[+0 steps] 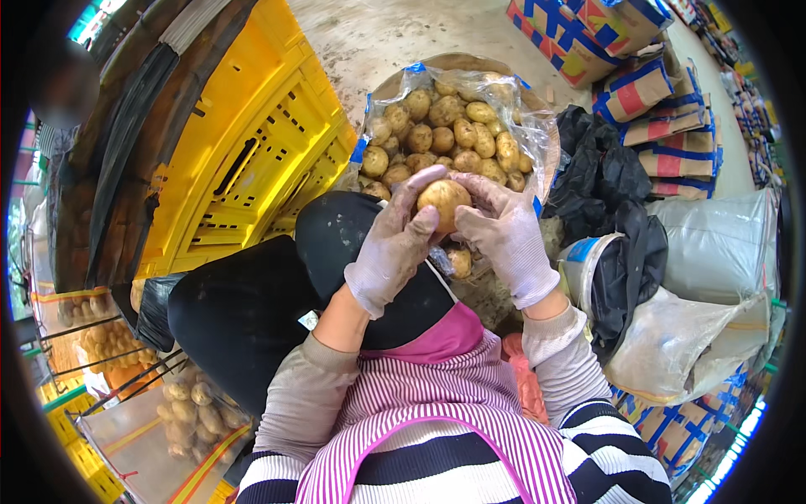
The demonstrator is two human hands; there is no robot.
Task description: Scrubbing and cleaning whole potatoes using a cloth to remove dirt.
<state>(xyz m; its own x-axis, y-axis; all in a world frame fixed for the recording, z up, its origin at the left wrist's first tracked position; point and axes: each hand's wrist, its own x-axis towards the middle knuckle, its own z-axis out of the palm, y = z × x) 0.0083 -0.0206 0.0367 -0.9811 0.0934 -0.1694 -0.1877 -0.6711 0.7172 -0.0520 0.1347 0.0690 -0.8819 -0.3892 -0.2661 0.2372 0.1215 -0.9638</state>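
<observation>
Between both hands I hold one round potato [444, 203] with brown soil marks on its skin. My left hand [398, 232], in a dirty whitish knit glove, has its thumb and fingers around the potato's left side. My right hand [505, 227], gloved the same way, grips its right side with the thumb in front. Just beyond and below the hands stands a box [550, 146] lined with clear plastic [527, 123]. Many loose potatoes [446, 111] fill it, some coated with soil. Another potato [461, 263] shows under my wrists, partly hidden.
A yellow plastic crate [252, 157] stands at left beside my knees. To the right lie black plastic bags [595, 167], a white bucket [585, 258] and stacked printed cartons [674, 142]. Bagged potatoes [195, 416] sit at lower left. Bare floor [359, 31] shows beyond the box.
</observation>
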